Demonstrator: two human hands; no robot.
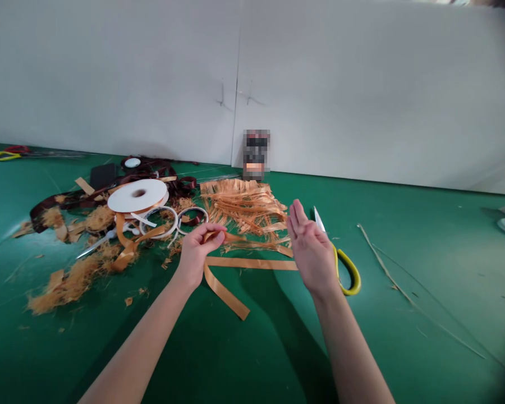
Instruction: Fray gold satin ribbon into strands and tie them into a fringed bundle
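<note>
My left hand (200, 252) pinches a folded end of glossy orange ribbon (225, 289) between its fingers and thumb. From there, the ribbon runs down onto the green mat (59, 359) and also stretches right towards my other hand. My right hand (311, 249) is raised with its fingers straight, holding nothing. Yellow-handled scissors (348, 272) lie just beyond it, partly hidden behind that hand. A mass of frayed orange ribbon strands (244, 207) sits just past both hands.
Left of my hands lie a white ribbon spool (138, 196), white hoops (157, 221), dark ribbon (63, 205) and orange fibre clumps (63, 289). A blurred object (256, 154) stands against the white wall (362, 84). Thin dry stalks (404, 292) lie on the right.
</note>
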